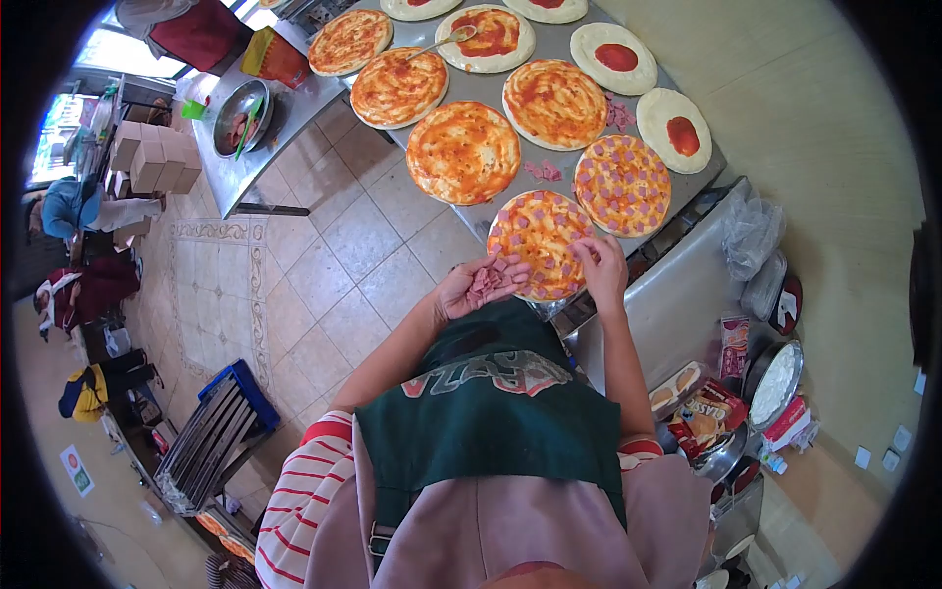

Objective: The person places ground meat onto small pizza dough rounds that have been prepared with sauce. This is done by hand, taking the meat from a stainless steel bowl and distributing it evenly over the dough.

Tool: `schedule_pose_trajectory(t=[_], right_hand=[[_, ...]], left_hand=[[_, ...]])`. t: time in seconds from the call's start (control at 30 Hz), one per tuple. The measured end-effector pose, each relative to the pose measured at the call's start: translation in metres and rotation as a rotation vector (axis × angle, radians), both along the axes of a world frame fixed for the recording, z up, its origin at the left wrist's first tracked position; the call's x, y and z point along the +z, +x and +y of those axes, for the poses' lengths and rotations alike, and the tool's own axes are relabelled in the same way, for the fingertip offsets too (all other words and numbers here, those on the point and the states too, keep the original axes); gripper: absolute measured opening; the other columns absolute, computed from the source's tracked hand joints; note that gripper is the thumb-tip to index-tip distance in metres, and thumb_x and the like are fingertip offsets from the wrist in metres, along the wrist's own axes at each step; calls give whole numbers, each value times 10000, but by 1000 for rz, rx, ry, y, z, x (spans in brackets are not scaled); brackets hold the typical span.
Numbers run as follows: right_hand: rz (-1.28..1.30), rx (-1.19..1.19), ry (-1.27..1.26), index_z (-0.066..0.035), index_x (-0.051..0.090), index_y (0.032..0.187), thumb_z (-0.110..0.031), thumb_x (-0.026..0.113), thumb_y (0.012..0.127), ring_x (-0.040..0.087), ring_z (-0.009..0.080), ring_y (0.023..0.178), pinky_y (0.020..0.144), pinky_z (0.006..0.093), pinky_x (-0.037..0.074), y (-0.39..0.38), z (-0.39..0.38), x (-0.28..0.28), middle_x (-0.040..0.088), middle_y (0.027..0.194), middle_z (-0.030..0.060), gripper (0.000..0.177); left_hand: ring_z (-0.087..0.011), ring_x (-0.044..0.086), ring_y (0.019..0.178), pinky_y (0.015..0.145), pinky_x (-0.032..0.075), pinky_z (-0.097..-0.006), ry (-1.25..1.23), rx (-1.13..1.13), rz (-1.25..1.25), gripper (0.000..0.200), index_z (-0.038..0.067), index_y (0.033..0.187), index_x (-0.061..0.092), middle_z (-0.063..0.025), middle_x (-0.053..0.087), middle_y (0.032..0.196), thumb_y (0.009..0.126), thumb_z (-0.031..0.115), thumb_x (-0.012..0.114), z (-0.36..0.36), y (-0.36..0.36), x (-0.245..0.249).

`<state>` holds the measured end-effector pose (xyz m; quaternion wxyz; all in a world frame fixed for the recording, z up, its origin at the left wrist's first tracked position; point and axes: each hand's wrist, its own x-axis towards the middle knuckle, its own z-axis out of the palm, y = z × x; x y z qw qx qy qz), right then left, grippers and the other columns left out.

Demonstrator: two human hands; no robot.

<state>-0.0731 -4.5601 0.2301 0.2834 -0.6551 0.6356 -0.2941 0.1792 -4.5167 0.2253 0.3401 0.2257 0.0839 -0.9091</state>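
Note:
Palm up, my left hand (459, 293) is cupped around a pile of diced ham (488, 284) beside the nearest pizza (535, 228). That pizza has red sauce and ham cubes scattered over it. Over its right edge is my right hand (605, 271), fingertips pinched together; whatever is between them is too small to make out. Just beyond, to the right, lies a second pizza (623, 185) more evenly covered with ham cubes. Small heaps of ham (543, 171) rest on the metal table (392, 187) between the pizzas.
Several sauced bases stand farther back, one with a wooden spoon (457, 35) on it. Plain dough rounds (613, 59) carry a central spot of sauce. A metal bowl (241, 119) sits on the left table. Packets (708, 417) and a white-filled bowl (776, 384) are at the right.

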Motion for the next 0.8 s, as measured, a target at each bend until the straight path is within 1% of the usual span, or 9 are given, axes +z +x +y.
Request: schedule_pose_trajectory(t=[0.03,0.1,0.2,0.27,0.4,0.47,0.57,0.7,0.8], right_hand=[[82,28,0,-72,652,799,-181,664,769,560,240,732,678,338,452,-2,-4,-2,554,763,68,114],[68,43,63,-68,647,787,-181,678,753,558,242,742,679,343,451,1,-9,-8,549,757,64,122],[56,104,-57,-61,641,779,-180,693,739,551,236,726,667,344,448,8,-9,-12,534,739,60,136],[167,95,37,-57,641,801,-179,705,727,559,221,743,660,325,449,14,-10,-4,540,745,62,157],[129,50,25,-64,642,816,-171,716,714,565,207,707,633,316,451,28,-6,23,539,743,62,165],[-199,148,25,-70,648,840,-158,730,703,567,190,663,599,312,452,42,3,36,542,742,57,182],[-242,288,25,-71,653,850,-136,729,709,566,180,636,580,306,453,63,27,42,554,753,54,172],[-177,290,18,-58,659,861,-115,714,729,575,167,657,590,282,455,68,43,30,577,778,54,154],[-397,124,123,-33,660,839,-97,674,765,562,160,662,604,269,448,54,38,18,577,770,59,99]], left_hand=[[-262,487,1175,961,452,-341,-5,2,-11,451,-57,1293,346,-197,463,1281,963,250,359,-1,-1,1],[-263,484,1177,960,453,-339,-7,6,-25,454,-61,1292,346,-200,462,1281,963,252,357,-2,-1,4],[-269,478,1182,962,450,-341,-24,-14,-41,459,-59,1295,341,-207,448,1293,964,258,353,-3,-4,6],[-267,493,1169,993,419,-359,-12,-22,-8,447,-34,1283,371,-200,469,1277,962,276,370,-3,-6,6],[-267,489,1172,1008,403,-361,-37,-32,5,447,-34,1280,381,-201,470,1278,961,279,375,-2,-9,8],[-269,495,1164,997,416,-369,-36,-49,25,444,-41,1282,373,-195,471,1275,963,268,364,-1,-10,7],[-237,534,1117,981,434,-362,4,-44,-40,412,-30,1241,423,-169,517,1227,961,268,377,6,-14,-3],[-210,562,1073,968,446,-361,-1,-78,-70,390,-26,1207,453,-146,550,1186,959,267,387,14,-11,-9],[-229,535,1116,966,447,-360,40,-102,-88,416,-34,1249,418,-166,515,1232,963,265,368,14,-8,-3]])
